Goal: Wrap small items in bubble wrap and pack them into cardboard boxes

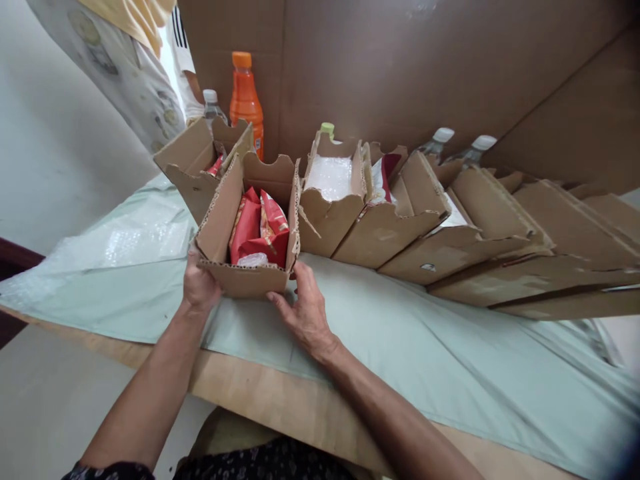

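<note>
An open-topped cardboard box sits between my two hands at the left of the row. My left hand grips its near left corner, and my right hand holds the near right corner with the thumb on the front wall. Inside the box stand red snack packets with a printed pattern. A small clear plastic wrapper lies in front of them. Behind and to the left, another cardboard box has a bit of red packaging in it.
Several cardboard boxes stand in a row to the right, one holding bubble wrap. An orange bottle and clear bottles stand behind. Bubble wrap sheets lie on the pale green cloth. A person is at the upper left.
</note>
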{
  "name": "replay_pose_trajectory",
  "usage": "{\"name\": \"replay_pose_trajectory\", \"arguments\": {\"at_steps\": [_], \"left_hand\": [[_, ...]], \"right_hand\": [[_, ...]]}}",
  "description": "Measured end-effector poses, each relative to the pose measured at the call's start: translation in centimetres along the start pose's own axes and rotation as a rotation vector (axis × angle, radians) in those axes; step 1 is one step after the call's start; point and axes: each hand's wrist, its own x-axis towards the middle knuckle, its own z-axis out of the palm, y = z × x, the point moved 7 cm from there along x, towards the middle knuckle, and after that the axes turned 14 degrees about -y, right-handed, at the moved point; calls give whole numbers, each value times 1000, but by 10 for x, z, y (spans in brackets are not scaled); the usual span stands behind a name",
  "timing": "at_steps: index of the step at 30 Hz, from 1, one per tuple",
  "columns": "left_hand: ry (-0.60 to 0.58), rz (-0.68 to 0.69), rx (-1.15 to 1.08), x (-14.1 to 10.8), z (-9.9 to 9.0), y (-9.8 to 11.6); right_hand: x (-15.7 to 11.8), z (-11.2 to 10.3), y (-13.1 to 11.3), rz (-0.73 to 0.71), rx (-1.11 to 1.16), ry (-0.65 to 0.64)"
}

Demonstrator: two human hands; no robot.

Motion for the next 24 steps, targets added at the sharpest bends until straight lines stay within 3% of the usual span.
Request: {"name": "replay_pose_trajectory", "arguments": {"at_steps": [3,8,10,19,24], "left_hand": [[-54,-16,-46,2,3,11],[-322,26,30,0,21,11],[-283,22,129,1,20,4],[151,-12,625,6,-6,-9],[145,-57,563,6,-1,-18]], "right_hand": [[18,-2,6,19,29,71],[41,-9,27,97,125,177],[44,-8,33,96,129,171],[30,16,30,-2,103,30],[32,19,29,-21,89,-3]]}}
